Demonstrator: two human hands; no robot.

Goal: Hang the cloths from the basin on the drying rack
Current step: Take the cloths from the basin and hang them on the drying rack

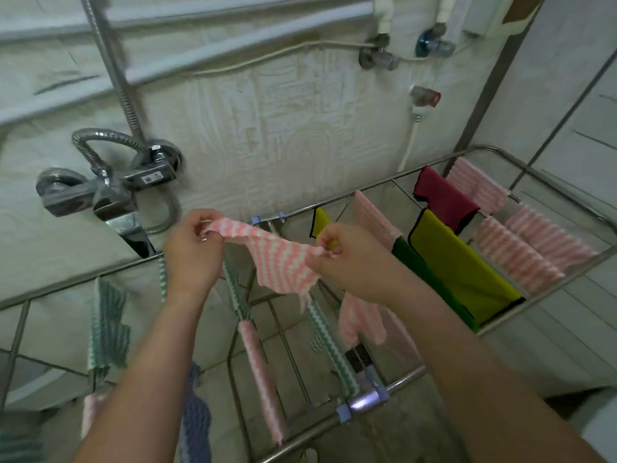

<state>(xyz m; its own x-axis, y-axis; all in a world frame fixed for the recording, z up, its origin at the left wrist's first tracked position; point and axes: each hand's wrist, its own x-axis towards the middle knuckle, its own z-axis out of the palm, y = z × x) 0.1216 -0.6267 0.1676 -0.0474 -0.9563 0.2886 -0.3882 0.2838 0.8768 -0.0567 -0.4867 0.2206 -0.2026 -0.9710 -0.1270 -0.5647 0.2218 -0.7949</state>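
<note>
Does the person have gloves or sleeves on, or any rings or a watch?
No gloves: the left hand and right hand are bare, and both forearms show no sleeves. No watch or bracelet at either wrist. A small shiny spot on the left hand may be a ring, too small to tell.

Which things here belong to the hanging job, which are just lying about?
Job: held pink-striped cloth, left hand, right hand, drying rack, hung yellow cloth.
Just there: mixer tap, shower hose, wall valve.
</note>
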